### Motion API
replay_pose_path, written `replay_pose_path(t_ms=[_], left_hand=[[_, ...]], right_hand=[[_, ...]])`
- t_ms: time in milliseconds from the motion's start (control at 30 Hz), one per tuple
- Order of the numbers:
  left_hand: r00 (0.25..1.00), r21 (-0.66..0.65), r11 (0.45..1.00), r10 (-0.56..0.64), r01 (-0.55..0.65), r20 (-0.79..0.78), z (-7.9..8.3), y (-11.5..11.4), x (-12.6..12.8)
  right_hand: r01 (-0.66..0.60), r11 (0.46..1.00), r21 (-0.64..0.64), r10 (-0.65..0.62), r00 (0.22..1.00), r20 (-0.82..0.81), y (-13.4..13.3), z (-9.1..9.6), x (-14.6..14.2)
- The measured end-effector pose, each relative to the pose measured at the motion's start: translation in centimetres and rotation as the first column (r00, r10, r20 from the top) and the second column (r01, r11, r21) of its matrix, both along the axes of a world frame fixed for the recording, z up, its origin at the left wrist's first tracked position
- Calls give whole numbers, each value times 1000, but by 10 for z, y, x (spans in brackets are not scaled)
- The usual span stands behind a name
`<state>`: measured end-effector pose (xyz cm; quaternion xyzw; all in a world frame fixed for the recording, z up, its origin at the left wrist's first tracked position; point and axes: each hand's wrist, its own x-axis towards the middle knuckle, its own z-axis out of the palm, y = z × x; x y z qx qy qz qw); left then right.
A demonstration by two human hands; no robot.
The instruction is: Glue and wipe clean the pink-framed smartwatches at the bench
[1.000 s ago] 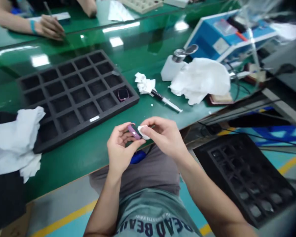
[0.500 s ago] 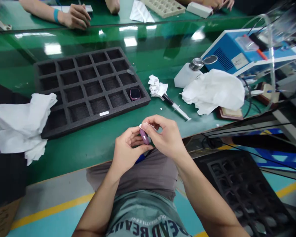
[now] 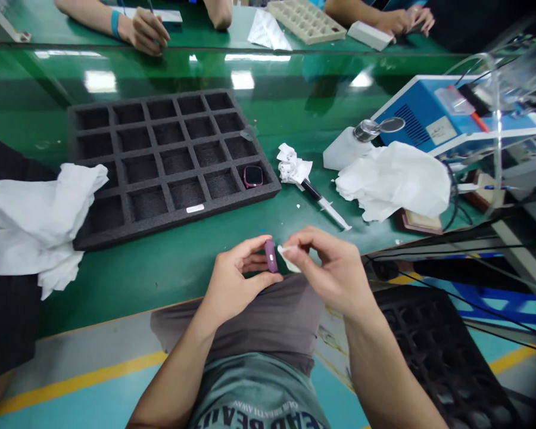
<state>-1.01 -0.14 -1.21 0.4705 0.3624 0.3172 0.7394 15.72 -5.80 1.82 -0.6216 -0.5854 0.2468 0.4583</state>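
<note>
My left hand (image 3: 234, 280) pinches a small purple watch case (image 3: 271, 256) on edge, just in front of the green table's near edge. My right hand (image 3: 335, 271) is closed on a small white wipe (image 3: 288, 260) pressed against the case's right side. Up the table lies a black foam tray (image 3: 129, 223) of square pockets; a second purple watch case (image 3: 252, 176) sits in its near right pocket.
A syringe (image 3: 326, 205) with a crumpled tissue (image 3: 292, 168) lies right of the tray. Behind it are a white dispenser bottle (image 3: 346, 152), a large white cloth (image 3: 395, 187) and a blue machine (image 3: 446, 122). White cloths (image 3: 36, 220) lie left. Other people's hands (image 3: 145, 30) work across the table. Another black tray (image 3: 433, 351) sits low right.
The case has turned upright on edge in my left hand. The wipe in my right hand moved from over its top to its right side. My view shifted up the table.
</note>
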Motion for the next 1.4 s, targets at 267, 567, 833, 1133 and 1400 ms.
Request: replay_pose_path(t_ms=[267,567,833,1133,1400], left_hand=[[1000,13,1000,-6,6,2,-3,1,0],[1000,77,997,10,-11,23,-3,-1,0],[999,93,995,23,-25,29,-7,-1,2],[997,67,997,28,-33,75,-7,-1,-1],[987,24,999,37,-41,153,-6,3,-6]], right_hand=[[-48,992,118,29,988,153,13,-10,-9],[81,992,98,-94,987,131,-2,-7,7],[129,972,194,-142,988,54,2,-18,-25],[240,968,65,-227,959,-169,17,-20,-22],[205,975,90,-178,954,-243,16,-18,-30]])
